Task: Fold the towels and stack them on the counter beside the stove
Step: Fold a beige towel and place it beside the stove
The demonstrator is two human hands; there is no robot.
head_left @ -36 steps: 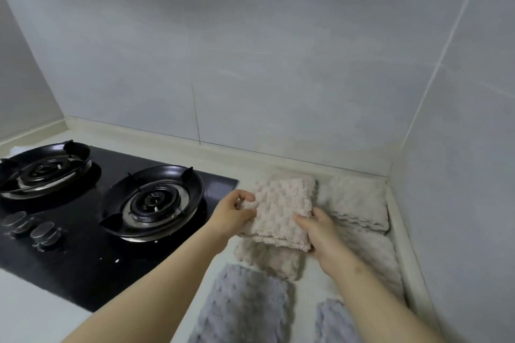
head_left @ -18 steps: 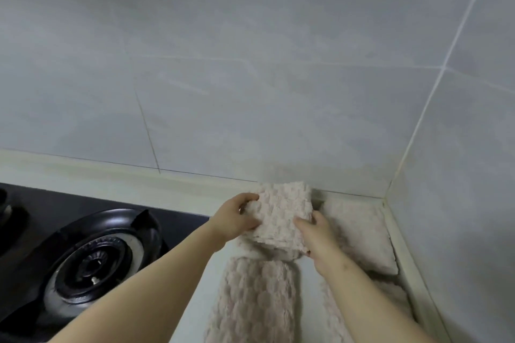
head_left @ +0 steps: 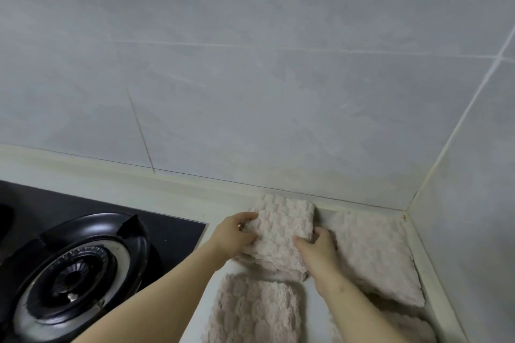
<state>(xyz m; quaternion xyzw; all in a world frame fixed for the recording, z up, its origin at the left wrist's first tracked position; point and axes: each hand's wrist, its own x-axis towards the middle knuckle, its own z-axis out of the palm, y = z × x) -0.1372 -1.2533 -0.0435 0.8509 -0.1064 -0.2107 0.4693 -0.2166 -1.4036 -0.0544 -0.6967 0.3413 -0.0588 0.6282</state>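
beige folded towel (head_left: pixel 281 227) gripped by left hand (head_left: pixel 232 234) and right hand (head_left: pixel 320 249); placing step, next lower it squarely onto far counter (head_left: pixel 223 200).

No text, labels, brands or nos. to read anywhere here. Wall tiles (head_left: pixel 250 64), stove (head_left: pixel 83 259), counter (head_left: pixel 167 189) & the towels (head_left: pixel 281 231) are all plain, no markings I can make out.
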